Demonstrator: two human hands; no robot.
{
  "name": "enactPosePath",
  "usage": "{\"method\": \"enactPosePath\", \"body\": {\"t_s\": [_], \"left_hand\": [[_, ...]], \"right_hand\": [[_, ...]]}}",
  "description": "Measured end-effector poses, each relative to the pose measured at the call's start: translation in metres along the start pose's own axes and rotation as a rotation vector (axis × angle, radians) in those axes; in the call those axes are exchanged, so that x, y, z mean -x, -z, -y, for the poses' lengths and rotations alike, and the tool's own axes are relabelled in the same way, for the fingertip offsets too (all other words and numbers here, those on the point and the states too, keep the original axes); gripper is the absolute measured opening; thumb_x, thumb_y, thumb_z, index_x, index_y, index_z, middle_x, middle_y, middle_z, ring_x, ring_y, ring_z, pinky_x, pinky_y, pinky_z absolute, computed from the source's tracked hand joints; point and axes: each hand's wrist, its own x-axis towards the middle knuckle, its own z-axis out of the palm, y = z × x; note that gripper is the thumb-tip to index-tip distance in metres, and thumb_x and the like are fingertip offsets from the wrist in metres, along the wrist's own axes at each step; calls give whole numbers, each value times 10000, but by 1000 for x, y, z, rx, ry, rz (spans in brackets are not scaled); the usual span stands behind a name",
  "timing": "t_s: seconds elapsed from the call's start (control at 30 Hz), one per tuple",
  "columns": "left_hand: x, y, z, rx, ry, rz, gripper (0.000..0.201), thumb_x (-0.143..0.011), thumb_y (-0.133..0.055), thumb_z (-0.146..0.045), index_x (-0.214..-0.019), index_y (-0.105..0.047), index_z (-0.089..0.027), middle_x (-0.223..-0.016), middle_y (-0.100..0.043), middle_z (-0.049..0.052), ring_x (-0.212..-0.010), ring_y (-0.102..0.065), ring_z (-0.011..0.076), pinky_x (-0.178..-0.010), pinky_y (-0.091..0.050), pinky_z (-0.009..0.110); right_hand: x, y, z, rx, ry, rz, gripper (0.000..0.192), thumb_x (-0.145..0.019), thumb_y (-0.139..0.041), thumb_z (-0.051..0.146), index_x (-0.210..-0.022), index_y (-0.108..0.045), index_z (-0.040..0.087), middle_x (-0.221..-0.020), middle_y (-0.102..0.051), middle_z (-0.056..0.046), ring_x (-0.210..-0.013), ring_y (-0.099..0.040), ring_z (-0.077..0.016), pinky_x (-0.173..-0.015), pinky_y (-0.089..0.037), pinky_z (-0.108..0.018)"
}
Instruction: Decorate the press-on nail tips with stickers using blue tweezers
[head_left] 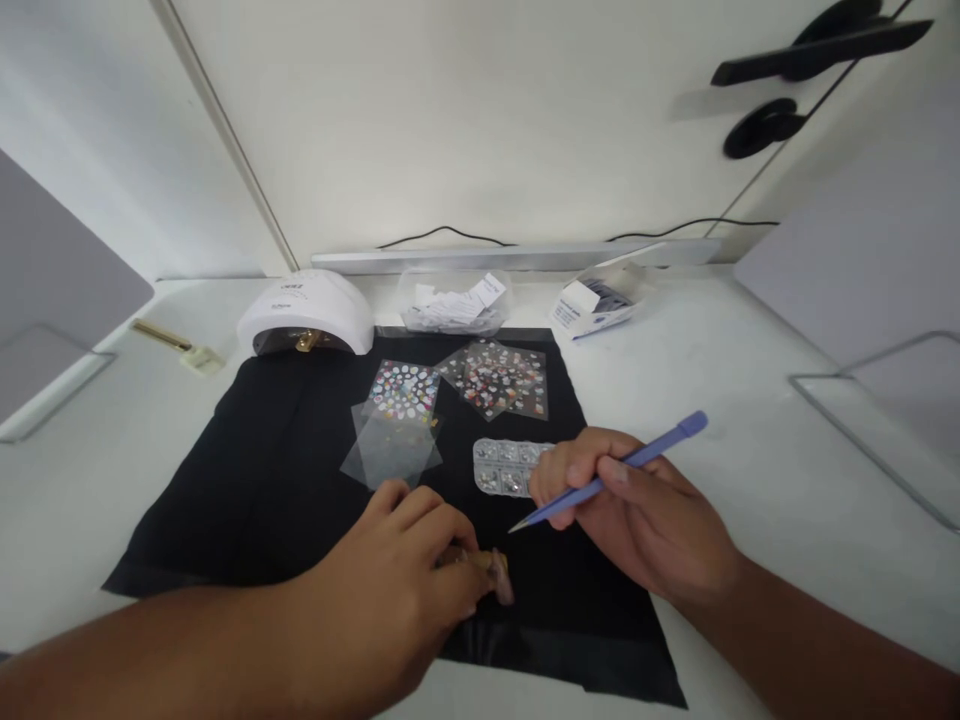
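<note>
My left hand (420,590) is closed around a gold nail-tip holder, low over the black cloth (285,500). At the holder's right end shows a pale pinkish false nail (501,580); the fingers cover the rest. Purple tweezers (637,458) are pinched in my right hand (622,500), their pointed tip angled down to the left, a little above and apart from the false nail. Partly behind the right fingers lies a clear compartment case (499,465) with small shiny gems. Nail sticker sheets (405,390) with white and coloured dots overlap beyond my left hand.
More sticker sheets (517,380) lie at the cloth's far right. A white nail lamp (307,305) stands at the back left, beside a gold-handled bottle brush or cap (199,358). Behind the cloth are a clear tub (454,310) of white packets and an opened box (589,305).
</note>
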Motion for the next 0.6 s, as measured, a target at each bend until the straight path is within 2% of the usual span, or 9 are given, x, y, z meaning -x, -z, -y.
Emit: {"method": "enactPosePath", "body": {"t_s": [0.2,0.3,0.4,0.47,0.5,0.53,0.6], "left_hand": [[1,1,2,-72,-56,20,348,-844,-603,-74,-1138,-595,-262,-1108,-617,57,-962,-525,247,-787,-337,420],[1,2,-3,-70,-50,24,331,-861,-590,-88,-1139,-596,-266,-1115,-628,54,-958,-542,245,-800,-360,430],[1,11,-1,-17,-29,3,344,-900,-594,-170,-1222,-561,-286,-1193,-629,58,-1059,-561,257,-873,-402,456],[0,23,12,-19,10,-102,324,-907,-611,-257,-1224,-547,-266,-1279,-610,76,-1138,-559,263,-947,-424,462],[0,30,23,-59,54,-226,275,-926,-585,-282,-1198,-552,-255,-1281,-615,76,-1164,-560,253,-981,-434,445],[-2,37,37,-102,155,-343,246,-942,-561,-311,-1183,-561,-258,-1259,-627,64,-1188,-560,238,-1017,-443,417],[-6,48,68,-160,312,-459,264,-979,-492,-319,-1202,-549,-192,-1264,-608,116,-1227,-537,259,-1074,-419,450]], "right_hand": [[0,-1,1,-7,12,-20,181,-892,-680,370,-808,-735,220,-607,-641,4,-598,-621,-149,-621,-495,-291],[-2,-1,2,-5,16,-32,191,-893,-676,375,-794,-731,221,-600,-634,-1,-584,-601,-157,-602,-484,-303],[-3,-2,5,-1,34,-57,197,-887,-679,395,-785,-722,232,-602,-624,-1,-576,-578,-161,-586,-471,-310],[-3,-3,8,6,45,-78,201,-889,-674,408,-782,-717,242,-603,-620,-2,-579,-568,-169,-584,-467,-320],[-3,-3,9,9,49,-84,208,-889,-671,417,-779,-715,246,-600,-619,-4,-583,-566,-174,-583,-466,-324],[-3,-3,10,13,51,-88,216,-889,-669,426,-776,-714,247,-600,-619,-7,-587,-567,-179,-582,-467,-328],[-4,-4,12,18,52,-89,227,-887,-669,437,-774,-715,247,-612,-626,-12,-607,-579,-183,-592,-475,-330]]}}
